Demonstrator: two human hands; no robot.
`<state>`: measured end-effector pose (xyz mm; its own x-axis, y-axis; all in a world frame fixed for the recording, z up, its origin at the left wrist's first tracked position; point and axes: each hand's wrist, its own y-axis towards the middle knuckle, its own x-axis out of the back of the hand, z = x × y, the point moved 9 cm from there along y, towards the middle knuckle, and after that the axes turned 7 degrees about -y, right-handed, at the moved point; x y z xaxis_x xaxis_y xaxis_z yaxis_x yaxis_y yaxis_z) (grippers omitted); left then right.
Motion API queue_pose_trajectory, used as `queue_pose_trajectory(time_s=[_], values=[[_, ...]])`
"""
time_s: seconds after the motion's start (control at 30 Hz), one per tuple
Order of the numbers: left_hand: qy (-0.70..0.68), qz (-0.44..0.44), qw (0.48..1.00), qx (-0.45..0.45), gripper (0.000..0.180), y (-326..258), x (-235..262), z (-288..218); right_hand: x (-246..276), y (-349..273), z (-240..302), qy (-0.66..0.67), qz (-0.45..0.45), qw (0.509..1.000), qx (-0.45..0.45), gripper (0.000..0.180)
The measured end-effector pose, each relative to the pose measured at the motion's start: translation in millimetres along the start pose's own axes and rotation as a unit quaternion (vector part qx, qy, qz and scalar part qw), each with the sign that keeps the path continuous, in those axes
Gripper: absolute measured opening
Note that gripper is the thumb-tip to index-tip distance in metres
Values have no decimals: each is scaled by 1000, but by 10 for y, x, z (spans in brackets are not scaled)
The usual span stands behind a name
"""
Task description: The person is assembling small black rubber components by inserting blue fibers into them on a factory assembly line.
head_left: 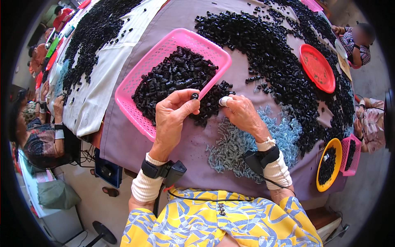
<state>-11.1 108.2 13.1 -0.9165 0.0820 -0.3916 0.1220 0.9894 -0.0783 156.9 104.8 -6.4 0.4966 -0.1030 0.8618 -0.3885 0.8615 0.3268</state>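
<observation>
My left hand [175, 115] pinches a small black cylindrical plastic part [194, 96] between thumb and forefinger, with its round hollow end facing up. Close by on the right, my right hand [243, 114] is closed, fingers curled down beside a small heap of black parts [212, 108]. White wrapping shows on one of its fingers, and what the fingertips hold is hidden. Behind my left hand a pink perforated plastic basket [123, 101] holds many black parts [175, 72]. Below my right hand spreads a pile of small pale-blue, spring-like pieces [236, 144].
Loose black parts [263, 45] cover much of the purple tablecloth [140, 53]. A red plate [317, 68], a yellow tray [321, 183] and a small pink basket [356, 158] lie to the right. Other people sit around the left [43, 136] and right [358, 41] sides.
</observation>
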Motion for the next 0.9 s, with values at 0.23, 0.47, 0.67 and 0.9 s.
queue_pose_trajectory(time_s=[0.23, 0.47, 0.67, 0.9], values=[[-14, 0, 1000, 9, 23, 11, 35, 58, -188, 18, 10, -97, 25, 994, 36, 11], [-23, 20, 999, 15, 22, -5, 10, 82, -61, -31, -37, -52, 40, 997, 29, 11], [-22, 26, 999, 21, 21, -15, -92, 95, -103, -55, -73, -48, 52, 997, 17, 11], [-7, 49, 998, 39, 21, -32, -216, 198, -7, -1, 5, -69, 13, 997, 31, 12]])
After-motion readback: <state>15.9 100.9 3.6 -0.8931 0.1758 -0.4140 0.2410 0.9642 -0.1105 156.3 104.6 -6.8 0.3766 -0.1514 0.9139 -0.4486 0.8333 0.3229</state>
